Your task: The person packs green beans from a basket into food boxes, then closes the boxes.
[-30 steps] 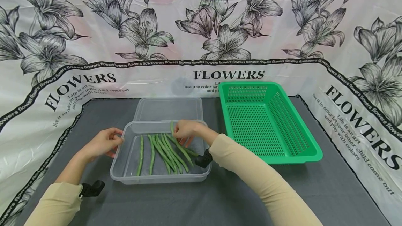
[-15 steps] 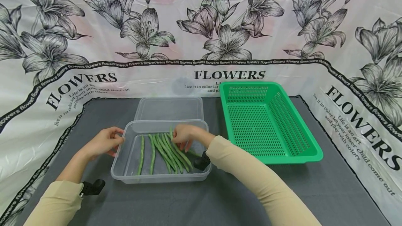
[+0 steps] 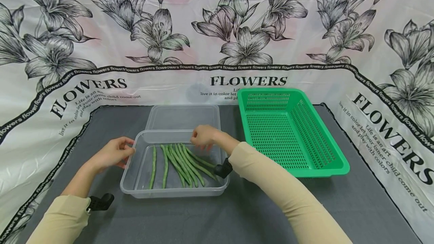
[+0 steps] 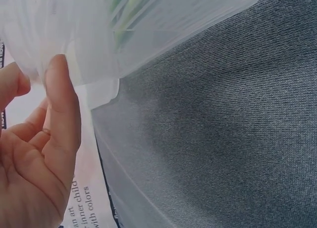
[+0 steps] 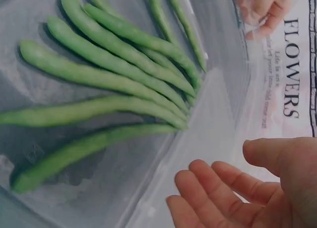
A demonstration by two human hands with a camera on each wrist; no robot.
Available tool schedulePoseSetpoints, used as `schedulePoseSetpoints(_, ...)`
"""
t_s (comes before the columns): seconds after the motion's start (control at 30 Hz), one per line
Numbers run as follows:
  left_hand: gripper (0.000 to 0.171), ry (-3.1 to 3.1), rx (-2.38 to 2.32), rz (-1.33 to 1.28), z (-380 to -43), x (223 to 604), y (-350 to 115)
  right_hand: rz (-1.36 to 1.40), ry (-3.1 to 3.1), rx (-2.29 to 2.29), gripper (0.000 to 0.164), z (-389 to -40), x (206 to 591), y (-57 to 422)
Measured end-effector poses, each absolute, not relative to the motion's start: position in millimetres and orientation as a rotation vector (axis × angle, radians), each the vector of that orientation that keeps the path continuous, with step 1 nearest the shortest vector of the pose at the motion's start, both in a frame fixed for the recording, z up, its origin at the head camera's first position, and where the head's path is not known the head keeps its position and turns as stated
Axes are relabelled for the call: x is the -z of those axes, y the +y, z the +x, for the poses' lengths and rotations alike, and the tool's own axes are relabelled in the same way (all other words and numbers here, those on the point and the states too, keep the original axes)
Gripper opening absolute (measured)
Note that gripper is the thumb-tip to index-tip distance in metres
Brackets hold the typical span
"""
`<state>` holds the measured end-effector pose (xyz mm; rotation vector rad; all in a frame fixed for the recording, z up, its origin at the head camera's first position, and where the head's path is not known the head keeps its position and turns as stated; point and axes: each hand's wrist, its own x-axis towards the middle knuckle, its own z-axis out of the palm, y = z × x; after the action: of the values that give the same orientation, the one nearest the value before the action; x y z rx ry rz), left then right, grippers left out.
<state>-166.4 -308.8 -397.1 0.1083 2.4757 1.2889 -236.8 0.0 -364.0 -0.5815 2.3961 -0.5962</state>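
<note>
Several green beans point(image 3: 179, 165) lie side by side in a clear plastic container point(image 3: 142, 192), two of them a little apart on the left. Fanned out close by are the green beans point(image 5: 104, 72) in the right wrist view. At the container's left rim, my left hand point(image 3: 116, 151) pinches the edge between thumb and fingers; the left wrist view shows this hand point(image 4: 44, 139) at the translucent wall. My right hand point(image 3: 207, 137) hovers over the container's back right part. Nothing lies between the parted thumb and loosely bent fingers of that hand point(image 5: 233, 193).
Behind the container lies a flat clear lid point(image 3: 183, 118). A green perforated basket point(image 3: 268, 134) with nothing in it stands to the right. Grey cloth point(image 3: 169, 221) covers the table, and a flower-printed sheet point(image 3: 190, 89) hangs behind and at the sides.
My right hand has let go of a green bean at the row's right side, then moved up and slightly right. The left hand stays at the container's rim.
</note>
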Motion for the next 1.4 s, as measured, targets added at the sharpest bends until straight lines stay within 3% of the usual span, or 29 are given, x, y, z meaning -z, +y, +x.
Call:
schedulePoseSetpoints(0.37,0.049,2.432,-1.246,0.132,-172,390,-310,-0.646,2.522,0.599,0.026,-257,354,20)
schedulePoseSetpoints(0.8,0.047,2.568,-1.062,0.182,-186,372,-310,-0.538,2.677,0.601,0.028,-277,356,42)
schedulePoseSetpoints(1.4,0.057,2.781,-0.936,0.098,-210,370,-315,-0.509,2.748,0.398,0.030,-300,373,58)
